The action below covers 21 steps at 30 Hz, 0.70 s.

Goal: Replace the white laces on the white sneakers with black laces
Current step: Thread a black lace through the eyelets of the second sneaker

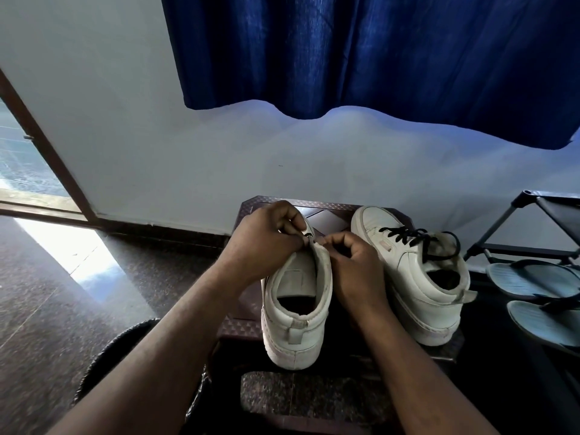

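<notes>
Dark tabletop (238,324); left hand (270,243) fingers (292,221) pinch the upper edge of the near sneaker (298,337); right hand (354,265) fingers (342,243) clamp it alongside; laced sneaker (417,277) crowds right.

Pinching the tongue top of a white sneaker (295,309) with left hand (266,240) and right hand (354,262); just right of the fingers (340,239), a second sneaker (417,277) in black laces (417,243).
</notes>
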Available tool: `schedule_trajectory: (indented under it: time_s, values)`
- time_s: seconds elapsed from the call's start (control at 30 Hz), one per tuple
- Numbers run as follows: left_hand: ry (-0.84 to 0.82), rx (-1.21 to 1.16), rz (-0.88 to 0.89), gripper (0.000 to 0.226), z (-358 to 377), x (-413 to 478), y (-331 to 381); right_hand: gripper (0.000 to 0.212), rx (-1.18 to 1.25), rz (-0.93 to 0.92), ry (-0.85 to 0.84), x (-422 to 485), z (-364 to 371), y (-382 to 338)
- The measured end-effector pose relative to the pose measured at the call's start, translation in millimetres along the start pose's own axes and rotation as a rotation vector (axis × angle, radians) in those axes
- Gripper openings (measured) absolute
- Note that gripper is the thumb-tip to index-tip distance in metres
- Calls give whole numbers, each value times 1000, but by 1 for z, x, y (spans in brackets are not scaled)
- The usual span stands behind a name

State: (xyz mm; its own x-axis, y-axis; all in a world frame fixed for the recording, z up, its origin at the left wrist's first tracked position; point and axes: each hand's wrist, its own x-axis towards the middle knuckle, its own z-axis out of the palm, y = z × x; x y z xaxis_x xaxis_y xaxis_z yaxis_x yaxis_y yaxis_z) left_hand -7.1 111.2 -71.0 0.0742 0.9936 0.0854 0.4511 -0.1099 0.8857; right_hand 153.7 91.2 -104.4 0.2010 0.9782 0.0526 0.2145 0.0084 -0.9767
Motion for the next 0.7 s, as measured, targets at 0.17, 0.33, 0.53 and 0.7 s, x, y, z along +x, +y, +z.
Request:
schedule_trajectory:
  time_s: [0.17, 0.33, 0.53, 0.7]
  values:
    - [19, -51, 1, 20, -1, -1, 2, 16, -71, -1, 76, -3, -3, 1]
    - [40, -172, -42, 17, -10, -2, 6, 21, -246, 15, 165, -10, -8, 1]
    - [1, -183, -32, 17, -5, -2, 5, 4, -71, -58, -8, -8, -8, -8]
    - [4, -157, -41, 20, -3, -1, 5, 10, -102, -26, -55, -3, -6, -8]
